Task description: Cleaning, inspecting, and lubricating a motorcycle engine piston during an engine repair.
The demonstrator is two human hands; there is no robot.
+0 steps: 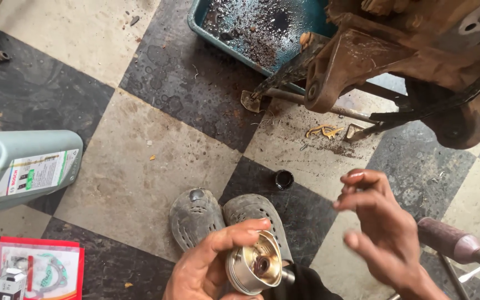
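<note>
A floor (140, 161) of big checkered tiles, pale and dark, scuffed and spotted with grime, fills the view. At the top right stands a rusty brown metal frame (362, 61) with thin rods reaching down to the tiles, and behind it a teal tray (206, 22) smeared with black oil and grit. A grey plastic jug (23, 166) lies on its side at the left edge, with a red packet (37, 269) holding a gasket below it.

The left hand (206, 266) comes up from the bottom, thumb across the top and fingers wrapped around a round metal cup (254, 266), shiny on its ribbed side and oily brown inside, with what looks like a small hub at its centre. It sits just above two worn grey shoes (223, 216). The right hand (379, 228) hovers beside it, apart from the cup, fingers loosely spread and curled, gripping nothing. A dull purple tool handle (451, 241) lies just to its right. A small black cap (284, 179) rests on a dark tile between the shoes and the frame.
</note>
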